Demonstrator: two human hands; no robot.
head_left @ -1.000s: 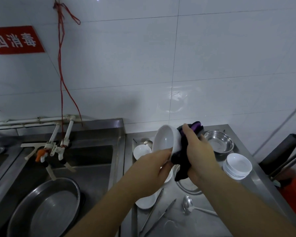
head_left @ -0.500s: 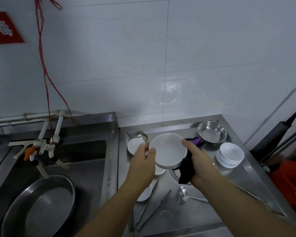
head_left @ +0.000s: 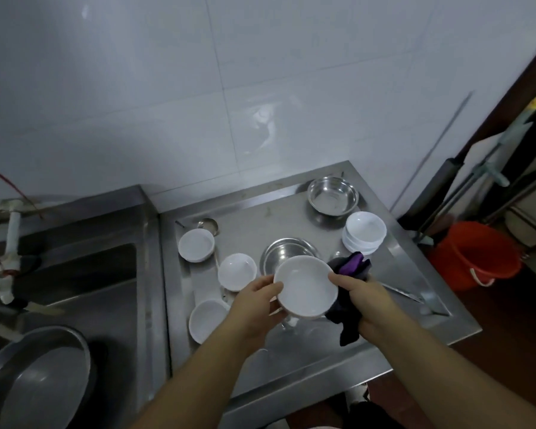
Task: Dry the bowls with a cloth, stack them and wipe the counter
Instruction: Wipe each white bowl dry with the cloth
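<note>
I hold a white bowl point(head_left: 305, 286) mouth-up over the steel counter point(head_left: 291, 345). My left hand point(head_left: 256, 301) grips its left rim. My right hand point(head_left: 364, 300) grips the right rim together with a dark purple cloth point(head_left: 348, 274) bunched under and beside the bowl. Three single white bowls stand on the counter to the left: one at the back point(head_left: 196, 244), one in the middle point(head_left: 237, 271), one nearer me point(head_left: 208, 319). A stack of white bowls point(head_left: 365, 232) sits at the right.
A steel bowl point(head_left: 332, 196) stands at the back right and a steel plate point(head_left: 287, 250) lies behind the held bowl. A ladle point(head_left: 207, 225) rests at the back. Left is a sink with a large steel basin point(head_left: 41, 379). An orange bucket point(head_left: 474, 253) stands right of the counter.
The bowl went from tilted on edge to mouth-up and lower over the counter. My view swung right and down; the cloth shifted from the bowl's back to its right side.
</note>
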